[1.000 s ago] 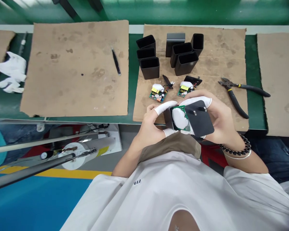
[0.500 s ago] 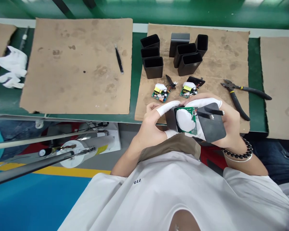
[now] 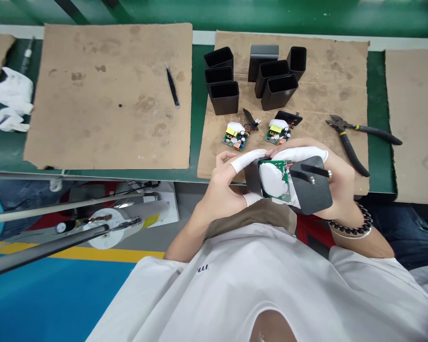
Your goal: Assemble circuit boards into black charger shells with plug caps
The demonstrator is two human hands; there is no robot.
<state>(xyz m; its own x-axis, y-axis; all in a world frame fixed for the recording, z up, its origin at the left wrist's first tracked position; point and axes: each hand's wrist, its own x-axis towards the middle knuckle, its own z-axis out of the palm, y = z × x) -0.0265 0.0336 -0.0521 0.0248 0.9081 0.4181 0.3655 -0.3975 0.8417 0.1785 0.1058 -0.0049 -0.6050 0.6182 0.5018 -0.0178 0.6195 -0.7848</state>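
Observation:
Both hands hold one charger assembly just in front of the bench edge. My left hand [image 3: 225, 187], with white finger cots, grips the black housing [image 3: 252, 176]. A green circuit board with a white blob [image 3: 273, 180] sticks out of that housing. My right hand [image 3: 337, 183] grips the black plug cover [image 3: 311, 186], whose metal prongs point up and right. The cover sits tilted against the board's right side.
Several empty black housings [image 3: 224, 97] stand at the back of the brown cardboard mat [image 3: 317, 95]. Two circuit boards [image 3: 234, 135] with plug covers lie near my hands. Cutting pliers [image 3: 349, 137] lie to the right, tweezers [image 3: 172, 88] on the left mat, a white rag [image 3: 10, 97] far left.
The plug cover in my right hand has tilted and shifted right, so its prongs now show from the side. My left hand has kept its grip on the housing.

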